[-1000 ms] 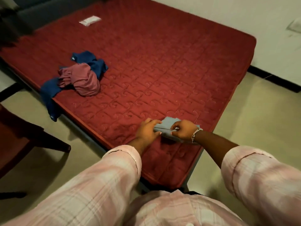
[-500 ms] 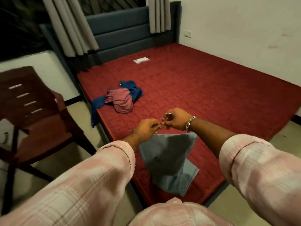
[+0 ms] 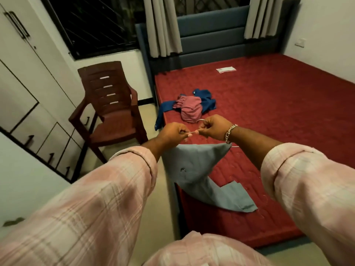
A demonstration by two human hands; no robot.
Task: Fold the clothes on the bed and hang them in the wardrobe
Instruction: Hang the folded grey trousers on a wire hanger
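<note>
A grey garment (image 3: 196, 169) hangs from a thin metal wire hanger (image 3: 192, 132) above the near corner of the red bed (image 3: 278, 116). My left hand (image 3: 172, 132) pinches the hanger's wire on the left. My right hand (image 3: 215, 127) grips it near the hook, a bracelet on the wrist. The garment's lower part trails onto the mattress. A pink garment (image 3: 190, 110) lies crumpled on a blue garment (image 3: 205, 100) near the bed's left edge. The white wardrobe (image 3: 25, 77) stands at the left with its doors closed.
A brown plastic chair (image 3: 111, 108) stands between the wardrobe and the bed. A white paper (image 3: 226, 69) lies near the blue headboard (image 3: 211, 35). Curtains hang over a barred window behind. Pale floor runs along the bed's left side.
Both hands have lifted the grey garment off the mattress on its hanger. My view has swung up and left, bringing the chair, wardrobe and window into sight.
</note>
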